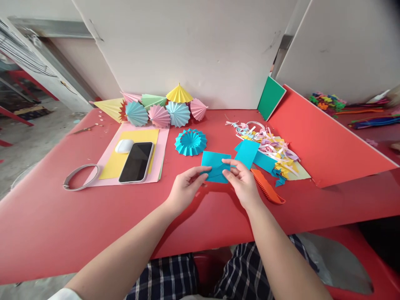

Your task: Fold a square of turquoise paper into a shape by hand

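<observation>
**Table (109,221): Surface Layout**

The top is red. Pleated cones (160,116) line the rear left of center. A paper stack (161,154) lies in front of them; a ring (80,189) overlaps its near left corner. A blue rosette (191,142) sits near center. To the right are paper scraps (269,141), blue sheets (248,153), an orange tool (268,187) and a red board (325,141).

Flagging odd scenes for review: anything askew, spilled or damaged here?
Paper scraps sprawl in a messy heap on the red table, right side, with crumpled blue bits at the near edge. Likely untidied cuttings rather than damage. Nothing else stands out.
</observation>
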Motion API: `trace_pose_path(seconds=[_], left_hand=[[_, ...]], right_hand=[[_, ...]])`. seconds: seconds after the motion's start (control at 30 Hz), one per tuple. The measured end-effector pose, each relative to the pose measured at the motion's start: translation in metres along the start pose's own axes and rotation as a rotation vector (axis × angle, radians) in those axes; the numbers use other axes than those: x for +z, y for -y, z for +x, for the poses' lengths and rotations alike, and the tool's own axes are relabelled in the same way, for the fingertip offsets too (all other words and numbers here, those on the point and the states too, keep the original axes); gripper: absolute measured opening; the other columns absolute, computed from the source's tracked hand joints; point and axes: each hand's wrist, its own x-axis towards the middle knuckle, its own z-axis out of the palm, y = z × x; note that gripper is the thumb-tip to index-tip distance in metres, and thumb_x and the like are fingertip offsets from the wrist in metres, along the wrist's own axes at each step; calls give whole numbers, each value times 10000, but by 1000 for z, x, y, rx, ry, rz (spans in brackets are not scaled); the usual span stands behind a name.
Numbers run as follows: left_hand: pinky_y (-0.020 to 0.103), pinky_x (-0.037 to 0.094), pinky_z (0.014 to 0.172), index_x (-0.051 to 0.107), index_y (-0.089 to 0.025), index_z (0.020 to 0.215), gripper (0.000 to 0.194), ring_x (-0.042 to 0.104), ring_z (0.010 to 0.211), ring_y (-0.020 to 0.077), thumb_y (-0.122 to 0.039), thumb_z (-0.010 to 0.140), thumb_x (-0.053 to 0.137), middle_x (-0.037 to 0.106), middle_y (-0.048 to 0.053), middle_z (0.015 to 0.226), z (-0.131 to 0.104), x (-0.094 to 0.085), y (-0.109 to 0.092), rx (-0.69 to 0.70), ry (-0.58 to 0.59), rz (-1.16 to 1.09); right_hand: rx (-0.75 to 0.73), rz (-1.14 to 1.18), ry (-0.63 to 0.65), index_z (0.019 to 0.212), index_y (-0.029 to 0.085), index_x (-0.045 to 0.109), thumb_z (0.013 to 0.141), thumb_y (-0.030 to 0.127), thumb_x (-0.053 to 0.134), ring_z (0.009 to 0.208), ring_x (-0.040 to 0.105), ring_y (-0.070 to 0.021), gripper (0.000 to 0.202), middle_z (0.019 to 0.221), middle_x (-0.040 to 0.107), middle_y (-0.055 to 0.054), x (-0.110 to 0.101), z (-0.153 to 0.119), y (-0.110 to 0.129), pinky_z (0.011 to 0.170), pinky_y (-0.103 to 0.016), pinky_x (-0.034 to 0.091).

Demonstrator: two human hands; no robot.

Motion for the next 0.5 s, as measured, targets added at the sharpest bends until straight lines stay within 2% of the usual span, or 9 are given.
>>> trace_pose_path(seconds=[0.1, 0.3, 0.4, 0.5], left_hand=[[324, 553, 723, 637, -168, 1065, 351, 652, 755, 165, -409, 833, 533, 680, 69, 983, 0, -1, -1, -28, -2, -47], [303, 551, 696, 631, -185, 1100, 421, 654, 835, 202, -387, 732, 666, 682, 68, 1037, 0, 3, 1, -42, 27, -26], [305, 545, 718, 647, -196, 1077, 381, 655, 835, 202, -387, 747, 650, 701, 51, 975, 1, 4, 4, -50, -9, 41], [316, 536, 758, 663, -198, 1045, 338, 656, 850, 204, -382, 763, 629, 706, 45, 961, 1, 4, 5, -42, -32, 94]], right_hand=[[29, 12, 70, 1061, 256, 576, 721, 375, 660, 811, 613, -169, 370, 887, 650, -16, 1, 1, -3, 712, -311, 512], [-34, -205, -37, 913, 220, 613, 725, 428, 648, 849, 611, -196, 283, 873, 630, -38, 1, 2, -11, 715, -327, 514], [-189, -426, -129, 843, 228, 639, 739, 392, 644, 997, 566, -230, 194, 1006, 567, -66, 1, 1, -9, 798, -371, 497], [-390, -634, -213, 772, 233, 638, 759, 326, 638, 1181, 453, -265, 94, 1152, 511, -84, 2, -1, -4, 939, -444, 417]])
